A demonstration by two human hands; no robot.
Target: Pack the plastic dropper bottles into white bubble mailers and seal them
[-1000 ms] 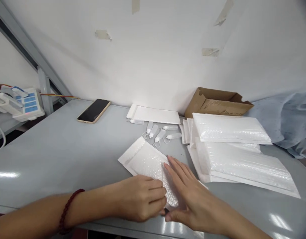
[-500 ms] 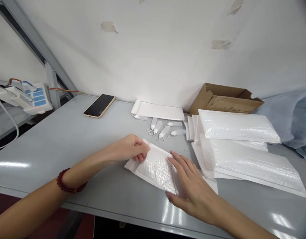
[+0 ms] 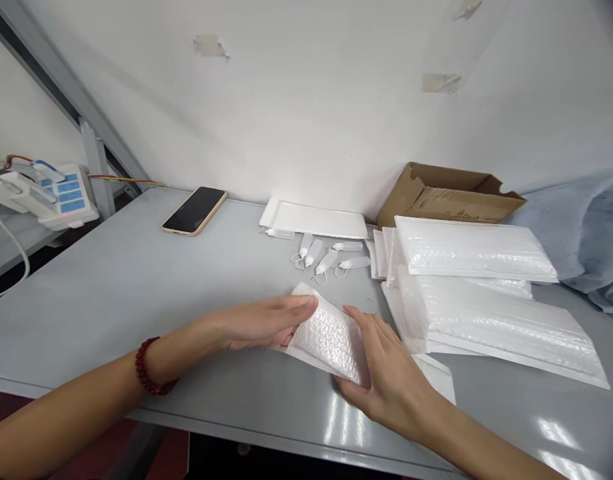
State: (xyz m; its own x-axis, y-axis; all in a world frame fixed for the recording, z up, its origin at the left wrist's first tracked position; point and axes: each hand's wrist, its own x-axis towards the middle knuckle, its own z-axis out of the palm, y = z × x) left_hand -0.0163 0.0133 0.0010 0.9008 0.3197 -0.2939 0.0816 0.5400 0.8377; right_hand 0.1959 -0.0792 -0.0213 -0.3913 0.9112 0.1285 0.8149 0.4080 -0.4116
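A white bubble mailer (image 3: 326, 337) is between my two hands over the front middle of the table. My left hand (image 3: 271, 320), with a red bead bracelet at the wrist, holds its left end, the thumb along the top and part of the mailer hidden by the fingers. My right hand (image 3: 381, 363) is wrapped round the right end, fingers on the far edge and thumb on the near edge. Behind the mailer lie several small translucent squeeze bottles (image 3: 328, 261) with white caps. A flat white mailer (image 3: 316, 220) rests behind them.
More bubble mailers (image 3: 506, 320) are piled on the right. Behind them stands an open cardboard box (image 3: 456, 197) beside bluish plastic sheeting (image 3: 576, 227). A phone (image 3: 195, 211) lies on the grey table (image 3: 111, 280) at the back left. A power strip (image 3: 69, 197) with cables sits further left.
My left hand has gone from a pinch at the mailer's corner to straighter fingers round its left end, moving slightly right. The mailer is now more bowed, with my right hand closed further round it.
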